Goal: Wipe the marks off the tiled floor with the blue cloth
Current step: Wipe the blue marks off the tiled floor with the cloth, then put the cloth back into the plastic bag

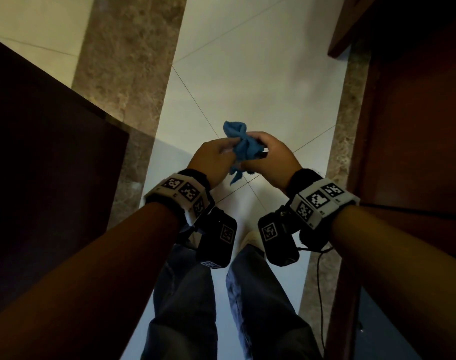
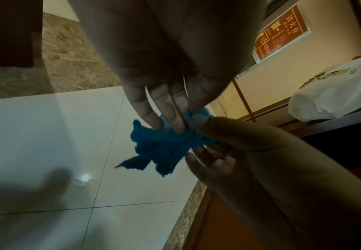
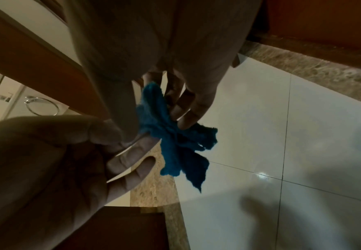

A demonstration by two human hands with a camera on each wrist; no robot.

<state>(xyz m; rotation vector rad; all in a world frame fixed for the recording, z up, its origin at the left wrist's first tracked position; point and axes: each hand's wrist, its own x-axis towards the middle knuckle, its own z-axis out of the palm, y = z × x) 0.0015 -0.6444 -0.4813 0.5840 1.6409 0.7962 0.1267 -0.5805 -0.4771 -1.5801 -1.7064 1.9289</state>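
Observation:
The blue cloth (image 1: 241,146) is bunched up in the air between my two hands, above the floor. My left hand (image 1: 216,155) pinches its left side and my right hand (image 1: 267,152) grips its right side. Loose corners hang down below the hands. In the left wrist view my left fingers (image 2: 166,111) lie on the blue cloth (image 2: 162,148), and the right hand (image 2: 239,143) comes in from the lower right. In the right wrist view the right fingers (image 3: 188,108) hold the cloth (image 3: 175,145) beside the left hand (image 3: 68,152). The glossy white tiled floor (image 1: 260,74) has thin grout lines.
Brown marble strips (image 1: 128,61) border the tiles on both sides. A dark wooden panel (image 1: 47,152) stands at the left and a reddish wooden door (image 1: 416,126) at the right. My jeans-clad legs (image 1: 185,307) and a pale shoe (image 1: 250,237) are below. A white bag (image 2: 336,94) lies on a ledge.

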